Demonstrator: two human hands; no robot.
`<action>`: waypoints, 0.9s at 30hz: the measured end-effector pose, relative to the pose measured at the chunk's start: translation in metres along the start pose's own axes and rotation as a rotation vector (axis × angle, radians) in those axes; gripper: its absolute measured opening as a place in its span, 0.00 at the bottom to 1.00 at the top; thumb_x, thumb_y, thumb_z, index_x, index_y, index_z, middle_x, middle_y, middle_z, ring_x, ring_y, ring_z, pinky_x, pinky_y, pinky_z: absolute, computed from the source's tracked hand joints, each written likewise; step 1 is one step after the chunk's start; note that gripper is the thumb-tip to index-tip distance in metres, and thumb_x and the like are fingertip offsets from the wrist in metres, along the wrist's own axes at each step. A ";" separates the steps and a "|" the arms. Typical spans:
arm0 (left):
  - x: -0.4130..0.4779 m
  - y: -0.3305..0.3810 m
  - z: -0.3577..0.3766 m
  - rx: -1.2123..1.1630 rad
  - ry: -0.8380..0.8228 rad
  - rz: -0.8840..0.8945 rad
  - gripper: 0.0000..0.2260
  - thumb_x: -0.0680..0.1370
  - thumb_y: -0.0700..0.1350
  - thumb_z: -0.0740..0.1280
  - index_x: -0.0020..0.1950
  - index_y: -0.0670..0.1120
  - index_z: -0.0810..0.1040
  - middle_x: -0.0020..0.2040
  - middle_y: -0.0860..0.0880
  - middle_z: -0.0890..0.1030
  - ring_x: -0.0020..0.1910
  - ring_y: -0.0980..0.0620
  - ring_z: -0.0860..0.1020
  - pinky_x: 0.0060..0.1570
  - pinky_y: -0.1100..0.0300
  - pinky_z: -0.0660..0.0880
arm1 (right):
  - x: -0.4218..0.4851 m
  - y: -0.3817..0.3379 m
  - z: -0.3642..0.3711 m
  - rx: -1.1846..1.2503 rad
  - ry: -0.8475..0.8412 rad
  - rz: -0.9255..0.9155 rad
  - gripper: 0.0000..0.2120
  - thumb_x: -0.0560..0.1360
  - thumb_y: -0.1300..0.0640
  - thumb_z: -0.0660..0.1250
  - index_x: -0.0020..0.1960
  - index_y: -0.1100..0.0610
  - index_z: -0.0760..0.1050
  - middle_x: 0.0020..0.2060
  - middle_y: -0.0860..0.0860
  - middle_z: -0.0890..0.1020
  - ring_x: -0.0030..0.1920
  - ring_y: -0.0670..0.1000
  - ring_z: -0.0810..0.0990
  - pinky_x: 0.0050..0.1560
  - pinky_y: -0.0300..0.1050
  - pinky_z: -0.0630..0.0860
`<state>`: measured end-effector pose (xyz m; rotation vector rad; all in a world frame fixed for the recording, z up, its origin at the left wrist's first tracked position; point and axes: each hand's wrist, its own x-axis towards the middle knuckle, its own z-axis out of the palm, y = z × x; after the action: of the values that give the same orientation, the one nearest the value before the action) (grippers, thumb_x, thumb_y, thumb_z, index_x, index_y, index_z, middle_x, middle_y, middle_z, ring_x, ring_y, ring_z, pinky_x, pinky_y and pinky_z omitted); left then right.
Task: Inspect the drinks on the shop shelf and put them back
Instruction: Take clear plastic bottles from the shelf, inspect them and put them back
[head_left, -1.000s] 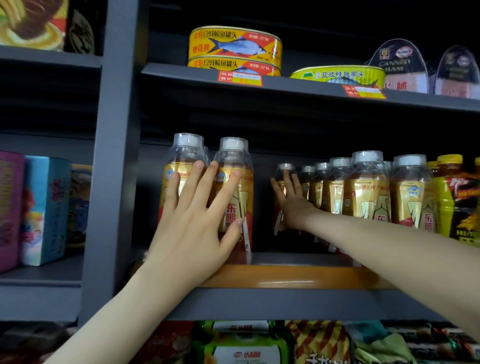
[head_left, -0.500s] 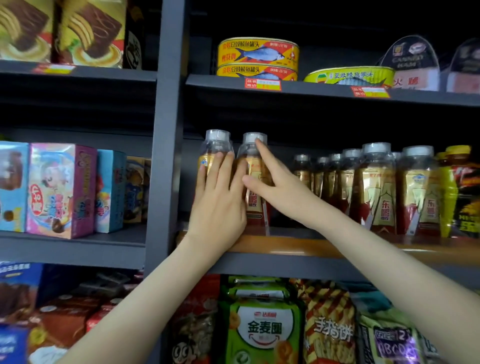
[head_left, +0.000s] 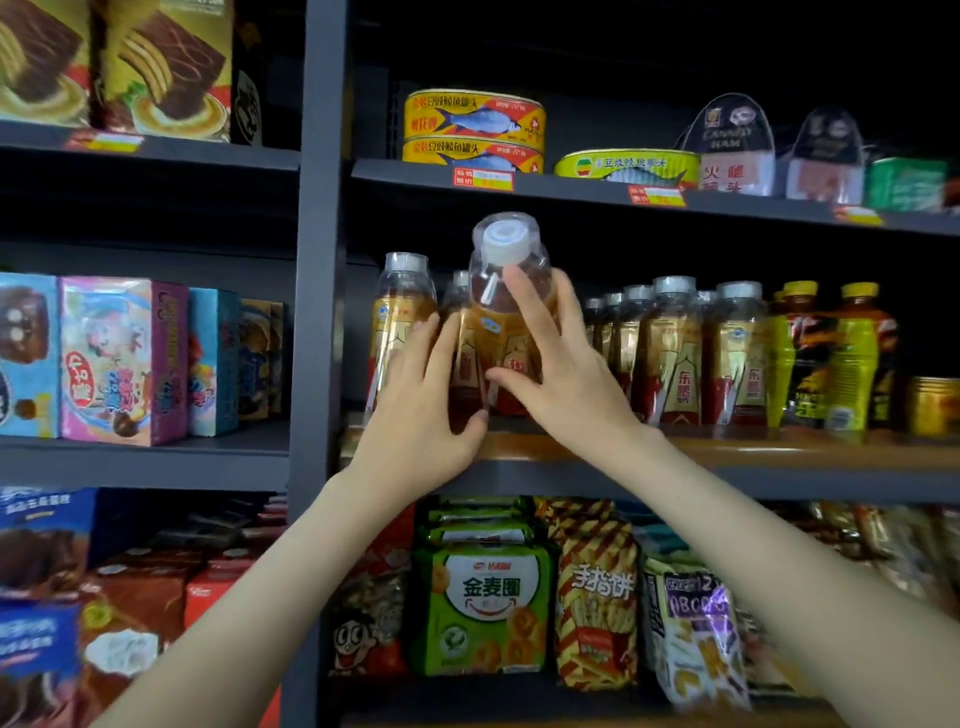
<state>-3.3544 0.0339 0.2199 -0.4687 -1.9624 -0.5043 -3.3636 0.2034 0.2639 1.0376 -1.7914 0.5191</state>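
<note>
We see the right hand (head_left: 569, 387) holding one drink bottle (head_left: 506, 317) in front of the middle shelf (head_left: 779, 451). Its fingers (head_left: 522, 293) curl round the bottle's right side, with the forefinger reaching up onto the clear shoulder. The thumb lies across the lower label on the near face. The bottle is tipped so that its white cap (head_left: 501, 241) leans towards us and we look onto its top. Its neck rises above its neighbours. We cannot tell whether its base touches the shelf, because the hands cover it.

The left hand (head_left: 421, 410) lies flat with its fingers straight and close together. It rests against the lower part of the standing bottle (head_left: 402, 306) just left of the tipped one and grasps nothing. Its thumb sits low, near the right thumb. Between the two bottles we glimpse another bottle (head_left: 458, 283) of the same kind farther back.

To the right on the same shelf stands a row of bottles (head_left: 670, 353) with gold and red labels, all upright. Beyond them are yellow-capped bottles (head_left: 852, 358) and, at the far right, a gold tin (head_left: 932, 405). On the shelf above are two stacked fish tins (head_left: 472, 130) and a flat green-yellow tin (head_left: 626, 166) beside them. Snack packets (head_left: 483, 587) fill the shelf below. Left of the grey upright (head_left: 317, 312) we see coloured boxes (head_left: 122, 358) standing side by side.
</note>
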 end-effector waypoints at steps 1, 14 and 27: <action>-0.002 0.009 -0.002 -0.046 -0.017 -0.003 0.41 0.73 0.54 0.67 0.80 0.46 0.49 0.79 0.45 0.54 0.78 0.48 0.51 0.76 0.49 0.53 | -0.003 -0.002 -0.008 0.020 0.059 -0.040 0.45 0.76 0.57 0.70 0.71 0.32 0.40 0.75 0.46 0.47 0.71 0.53 0.65 0.60 0.50 0.74; -0.192 0.188 0.019 -0.559 -0.253 -0.314 0.45 0.68 0.44 0.79 0.67 0.65 0.49 0.63 0.59 0.72 0.59 0.72 0.73 0.52 0.77 0.69 | -0.222 -0.069 -0.110 0.792 -0.200 0.387 0.43 0.72 0.46 0.69 0.71 0.27 0.41 0.71 0.39 0.65 0.67 0.37 0.70 0.63 0.39 0.73; -0.365 0.255 0.019 -0.674 -0.852 -0.761 0.39 0.64 0.44 0.81 0.67 0.60 0.62 0.58 0.57 0.77 0.56 0.60 0.78 0.54 0.58 0.78 | -0.394 -0.120 -0.120 1.253 -0.388 0.980 0.26 0.62 0.53 0.75 0.58 0.57 0.73 0.51 0.52 0.81 0.51 0.50 0.81 0.48 0.41 0.77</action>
<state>-3.0840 0.2192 -0.0820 -0.3478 -2.7553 -1.7002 -3.1328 0.3905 -0.0455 0.9472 -2.2368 2.3778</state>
